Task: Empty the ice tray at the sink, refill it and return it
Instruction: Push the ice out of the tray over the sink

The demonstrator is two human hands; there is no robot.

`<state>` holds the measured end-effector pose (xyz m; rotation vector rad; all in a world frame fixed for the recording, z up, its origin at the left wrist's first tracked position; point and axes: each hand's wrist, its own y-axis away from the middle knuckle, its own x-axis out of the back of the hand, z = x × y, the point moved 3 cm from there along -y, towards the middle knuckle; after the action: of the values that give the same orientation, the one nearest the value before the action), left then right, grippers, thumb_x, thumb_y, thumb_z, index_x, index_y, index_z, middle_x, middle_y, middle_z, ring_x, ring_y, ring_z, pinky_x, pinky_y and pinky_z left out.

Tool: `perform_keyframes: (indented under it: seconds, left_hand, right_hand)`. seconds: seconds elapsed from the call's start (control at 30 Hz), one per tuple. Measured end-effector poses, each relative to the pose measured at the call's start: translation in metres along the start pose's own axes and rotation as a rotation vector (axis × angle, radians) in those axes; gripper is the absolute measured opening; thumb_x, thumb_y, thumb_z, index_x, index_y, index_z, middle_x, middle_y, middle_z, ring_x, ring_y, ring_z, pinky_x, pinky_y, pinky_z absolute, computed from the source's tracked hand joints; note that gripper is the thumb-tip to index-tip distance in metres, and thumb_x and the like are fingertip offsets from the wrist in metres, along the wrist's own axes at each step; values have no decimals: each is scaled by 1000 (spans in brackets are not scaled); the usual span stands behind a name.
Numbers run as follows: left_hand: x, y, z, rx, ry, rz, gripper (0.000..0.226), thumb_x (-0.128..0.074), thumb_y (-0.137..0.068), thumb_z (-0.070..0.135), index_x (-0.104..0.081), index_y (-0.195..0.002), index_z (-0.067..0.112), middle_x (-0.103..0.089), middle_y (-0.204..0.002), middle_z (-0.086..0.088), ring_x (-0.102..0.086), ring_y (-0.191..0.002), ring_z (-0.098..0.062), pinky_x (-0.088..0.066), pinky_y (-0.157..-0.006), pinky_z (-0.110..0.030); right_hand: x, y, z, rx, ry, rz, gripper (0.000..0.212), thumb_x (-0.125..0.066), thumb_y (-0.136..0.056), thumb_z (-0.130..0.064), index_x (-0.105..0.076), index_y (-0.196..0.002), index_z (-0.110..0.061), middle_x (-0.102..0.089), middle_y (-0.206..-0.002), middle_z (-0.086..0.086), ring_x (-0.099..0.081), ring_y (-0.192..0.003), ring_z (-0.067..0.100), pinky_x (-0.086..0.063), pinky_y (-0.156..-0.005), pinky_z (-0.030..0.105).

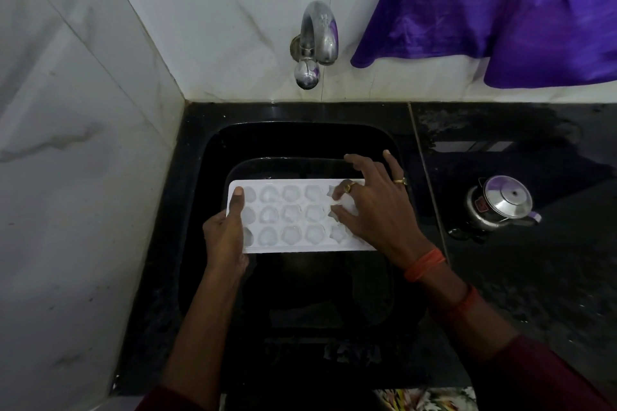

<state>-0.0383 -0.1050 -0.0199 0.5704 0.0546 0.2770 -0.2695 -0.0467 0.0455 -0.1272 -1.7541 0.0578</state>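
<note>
a: sleeves (541, 374) first, dark red, then our left hand (227, 237) gripping the ice tray (290, 213) by its left end, thumb on top, fingers underneath.
b: and our right hand (374, 210)?
a: two fingers straight and lifted, the others bent down into the right-end cells. whether they pinch a cube, we cannot tell.
b: where's the tray?
a: held level over the sink (300, 140), cells up, most looking still full. we worry that only one hand carries it, so a hard push at the right end could tip it or twist it out of our grip.
b: and beyond?
a: glossy black counter (551, 277) with a steel kettle (504, 203) on the right. then the tap (317, 40), no water showing, on white tiles (217, 10), with a purple cloth (500, 10) hanging beside it.
</note>
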Motion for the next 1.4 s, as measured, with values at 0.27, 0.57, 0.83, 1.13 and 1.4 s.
perform_keyframes:
  seconds: [0.27, 0.57, 0.83, 1.13, 1.4]
  left_hand:
    - [-1, 1, -1, -9, 5, -8, 35, -74, -87, 43, -66, -74, 12, -72, -70, 2, -71, -67, -18, -59, -58, -32]
    - [-1, -1, -2, -7, 11, 4, 37, -74, -86, 45, -65, -72, 12, -70, -68, 4, -69, -66, -17, -59, -59, -32]
    - [-1, 1, -2, -8, 24, -13, 36, -74, -87, 42, -64, -73, 10, -69, -55, 10, -68, -50, -7, -51, -41, -23]
    - [-2, 2, -5, 28, 21, -37, 36, -75, -85, 45, -66, -76, 11, -73, -65, 3, -73, -59, -16, -56, -48, -29]
    - [-6, 4, -1, 9, 6, -40, 35, -74, -87, 43, -68, -77, 10, -74, -76, -1, -73, -68, -19, -57, -50, -29]
  right_hand:
    - [-7, -1, 0, -19, 60, -91, 31, -68, -87, -47, -72, -113, -30, -38, -155, 6, -40, -140, 21, 8, -125, 48]
    - [-4, -2, -10, 97, 15, -59, 46, -73, -82, -26, -64, -127, -31, -39, -154, 9, -51, -133, 22, -7, -125, 54]
    - [-9, 1, -12, 163, 23, -54, 36, -59, -84, -25, -72, -118, -27, -47, -149, 10, -53, -131, 23, -13, -123, 56]
    - [-6, -4, -16, 156, -6, -11, 24, -68, -88, -40, -77, -105, -26, -52, -145, 8, -51, -132, 24, -12, -123, 57]
    - [-3, -5, -20, 114, -86, 139, 12, -82, -76, -33, -80, -83, -24, -66, -126, 5, -63, -114, 23, -23, -119, 58]
